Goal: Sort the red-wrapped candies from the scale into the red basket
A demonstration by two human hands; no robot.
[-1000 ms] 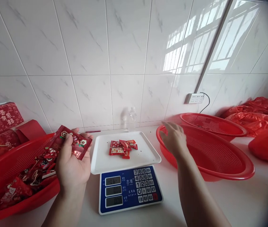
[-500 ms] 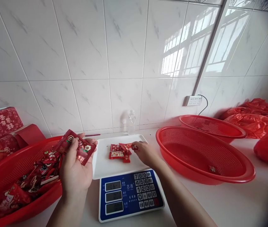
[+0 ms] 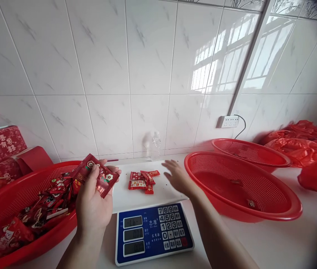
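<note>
My left hand [image 3: 98,198] is closed around several dark red snack packets [image 3: 102,177] with white flowers, its thumb pressed on top. It is beside the rim of the left red basket [image 3: 65,224], which holds a heap of red wrapped snacks [image 3: 44,205]. On the white weighing tray [image 3: 121,198] lies a small cluster of red packets [image 3: 143,181]. Over the tray's right side, my right hand [image 3: 177,177] has its fingers spread and holds nothing. A small blurred wrapped piece [image 3: 235,182] shows inside the front right red basket [image 3: 248,213], near another small piece [image 3: 250,203].
The scale's blue keypad panel [image 3: 154,233] is in front of the tray. A clear plastic bottle [image 3: 156,145] stands by the tiled wall. Another red basket [image 3: 255,149] and red plastic bags [image 3: 301,142] are at the right. Red gift boxes [image 3: 7,144] stand at the left.
My right hand has let go of a small red packet and opened, shifting slightly right. A blurred piece now shows in the front right basket. My left hand keeps its packets.
</note>
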